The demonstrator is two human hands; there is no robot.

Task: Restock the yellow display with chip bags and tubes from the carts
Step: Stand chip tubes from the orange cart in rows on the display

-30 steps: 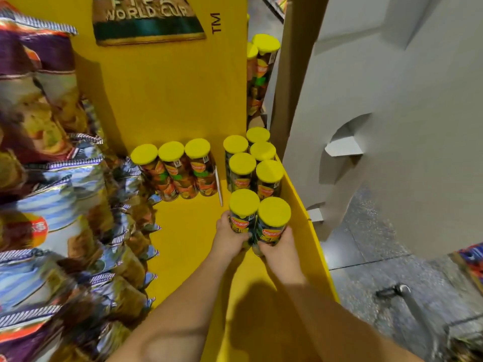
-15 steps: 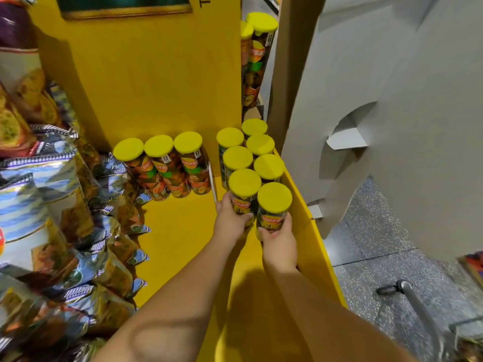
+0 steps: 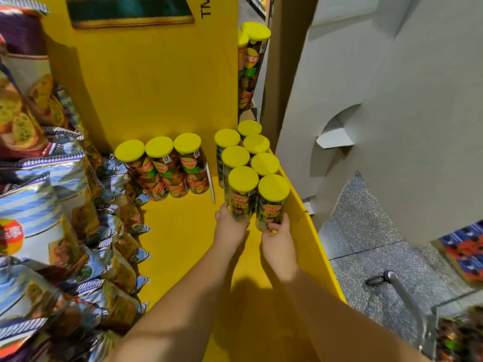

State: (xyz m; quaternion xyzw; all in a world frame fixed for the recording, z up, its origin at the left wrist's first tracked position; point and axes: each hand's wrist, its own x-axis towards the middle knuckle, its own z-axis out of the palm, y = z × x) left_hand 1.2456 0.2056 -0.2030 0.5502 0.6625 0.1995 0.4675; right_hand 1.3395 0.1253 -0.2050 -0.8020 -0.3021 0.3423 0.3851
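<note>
On the yellow display shelf [image 3: 180,239], two chip tubes with yellow lids stand upright at the right side. My left hand [image 3: 231,226] grips the left tube [image 3: 241,194] low down. My right hand [image 3: 278,237] grips the right tube [image 3: 271,202] at its base. Both tubes stand right behind several more tubes [image 3: 245,150] lined up in two rows along the shelf's right wall. Three tubes [image 3: 167,168] stand in a row against the yellow back panel.
Chip bags [image 3: 52,205] are piled along the left of the shelf. More tubes [image 3: 251,64] stand on a higher level behind the back panel. A grey cardboard panel [image 3: 392,113] rises at the right. A cart handle [image 3: 392,280] shows over the speckled floor at the lower right.
Both hands pushed the two front tubes back until they stand against the rows of tubes. The camera view shifted a little.
</note>
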